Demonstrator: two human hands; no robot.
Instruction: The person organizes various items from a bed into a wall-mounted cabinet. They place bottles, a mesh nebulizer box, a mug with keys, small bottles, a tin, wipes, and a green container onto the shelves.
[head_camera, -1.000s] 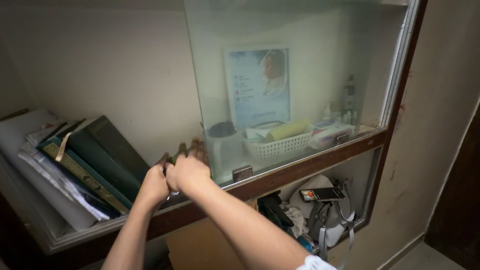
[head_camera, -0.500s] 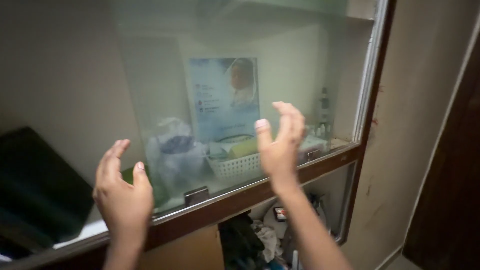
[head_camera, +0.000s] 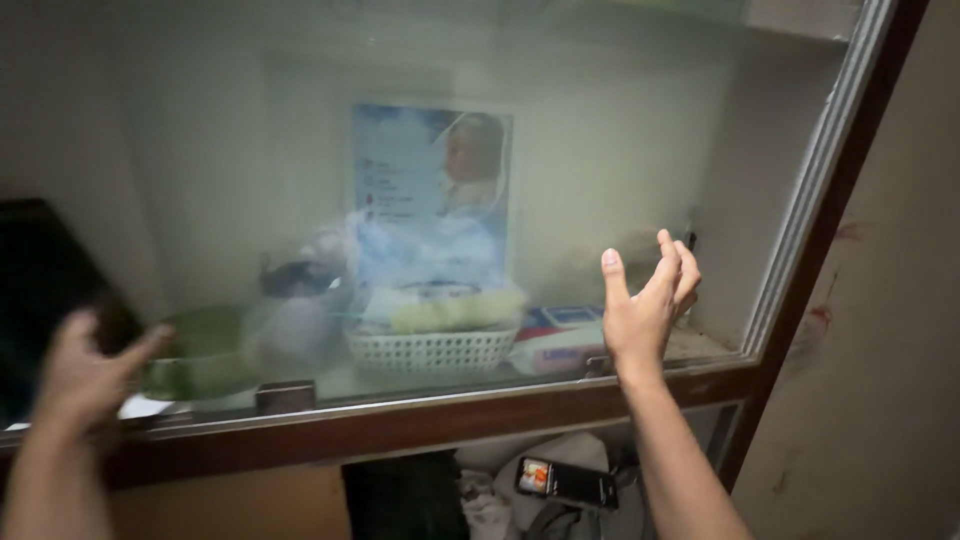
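Note:
My right hand (head_camera: 645, 300) is raised in front of the glass pane (head_camera: 600, 150) at the right of the shelf, fingers apart and holding nothing. Low at the left, blurred by motion, my left hand (head_camera: 85, 375) also has its fingers spread and holds nothing. Behind the glass a green round object (head_camera: 200, 350) lies near my left hand. A white basket (head_camera: 430, 345) with a yellowish roll stands in the middle. A framed picture (head_camera: 430, 180) leans on the back wall.
A wooden frame rail (head_camera: 420, 425) runs under the glass, with a small metal handle (head_camera: 285, 397) on it. Dark books (head_camera: 40, 280) stand at the far left. On the lower shelf lie a phone (head_camera: 565, 482), cloth and a bag. A wall (head_camera: 880, 330) rises at the right.
Both hands left the green object on the shelf and spread wide apart, the left going down and left, the right going right. The glass pane now covers the shelf further left.

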